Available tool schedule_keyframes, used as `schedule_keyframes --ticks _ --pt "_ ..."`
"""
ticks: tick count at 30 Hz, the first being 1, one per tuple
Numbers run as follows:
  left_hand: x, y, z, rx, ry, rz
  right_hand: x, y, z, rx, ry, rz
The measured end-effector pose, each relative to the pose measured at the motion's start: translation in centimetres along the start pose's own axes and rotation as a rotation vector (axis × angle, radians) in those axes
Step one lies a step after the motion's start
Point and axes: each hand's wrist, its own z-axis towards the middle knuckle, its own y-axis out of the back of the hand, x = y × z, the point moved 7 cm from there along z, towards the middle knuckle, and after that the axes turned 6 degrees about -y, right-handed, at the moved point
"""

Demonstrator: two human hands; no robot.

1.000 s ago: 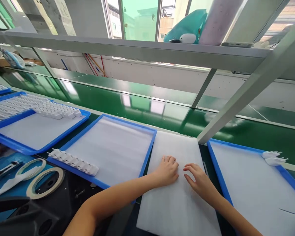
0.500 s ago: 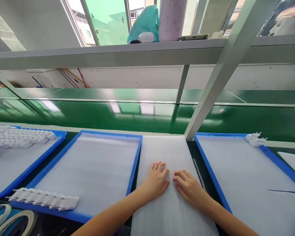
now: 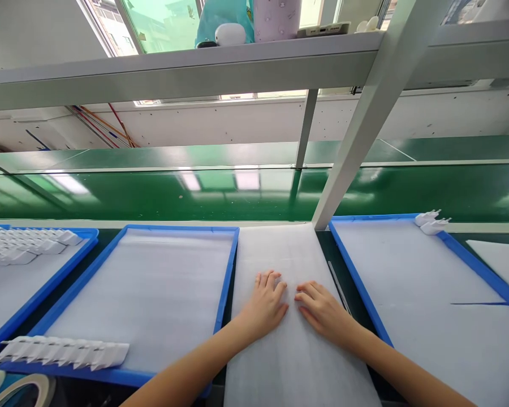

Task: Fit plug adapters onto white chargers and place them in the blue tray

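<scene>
My left hand (image 3: 266, 305) lies palm down on a long strip of white sheet (image 3: 280, 249), its fingers loosely bent and a little apart. Facing it on the same strip, my right hand (image 3: 322, 310) also lies flat with bent fingers. A small gap separates the two hands, and I see nothing held in either. Just right of the strip lies a thin metallic tool (image 3: 338, 287), its kind unclear. Left of the strip is a blue-rimmed tray (image 3: 225, 282) lined in white, with a row of white plastic parts (image 3: 68, 351) along its near edge.
At the right a blue-rimmed tray (image 3: 356, 277) carries a few white parts (image 3: 432, 222) on its far corner. Many white parts (image 3: 29, 244) fill the far-left tray. Tape rolls (image 3: 29, 390) sit at lower left. A slanted white post (image 3: 365, 127) rises behind, before a green conveyor belt (image 3: 220, 195).
The view has tilted and shifted slightly, so the shelf sits higher in the picture. Both hands stay on the white strip, almost unmoved.
</scene>
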Motion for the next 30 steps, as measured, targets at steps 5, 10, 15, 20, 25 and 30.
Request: schedule_keyframes --ticks 5,10,15,20,25,30 --pt "0.1 -0.1 0.0 -0.013 0.004 0.005 0.1 0.0 0.0 0.001 0.010 -0.014" --pt "-0.1 0.2 -0.1 -0.015 0.009 -0.011 -0.1 -0.2 -0.1 0.011 0.001 0.002" --pt "-0.4 0.6 -0.1 0.006 0.017 -0.018 -0.2 -0.4 -0.3 0.002 0.006 -0.004" --pt "-0.4 0.5 -0.2 0.015 0.015 -0.018 0.1 -0.3 -0.4 -0.023 0.042 -0.014" --pt "-0.6 0.0 -0.6 0.004 0.001 0.004 0.0 -0.9 -0.9 -0.052 0.085 -0.022" --pt "-0.9 -0.3 -0.8 0.004 -0.018 0.032 -1.0 -1.8 -1.6 -0.097 0.163 -0.054"
